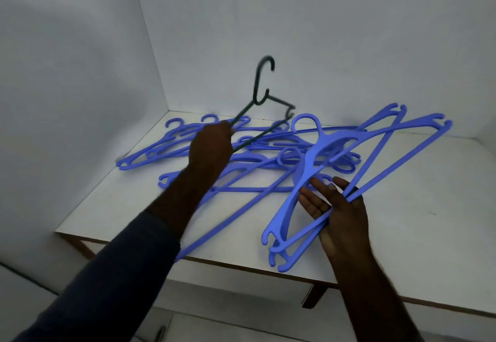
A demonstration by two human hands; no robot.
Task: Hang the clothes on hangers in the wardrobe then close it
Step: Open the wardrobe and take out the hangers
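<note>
Right hand (341, 218): near worktop (120, 207) front edge, thumb pinching the bars of a blue hanger bundle (308, 159), fingers spread beneath. Left hand (210, 148): gripping the dark hanger (259, 92), raised, hook up. Loose blue hangers (166, 143): scattered on the worktop behind, near the wall (322, 33).

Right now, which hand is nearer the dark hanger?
Left. The left hand grips the dark hanger by its arm, holding it up; the right hand is apart, lower and to the right, holding blue hangers.
</note>
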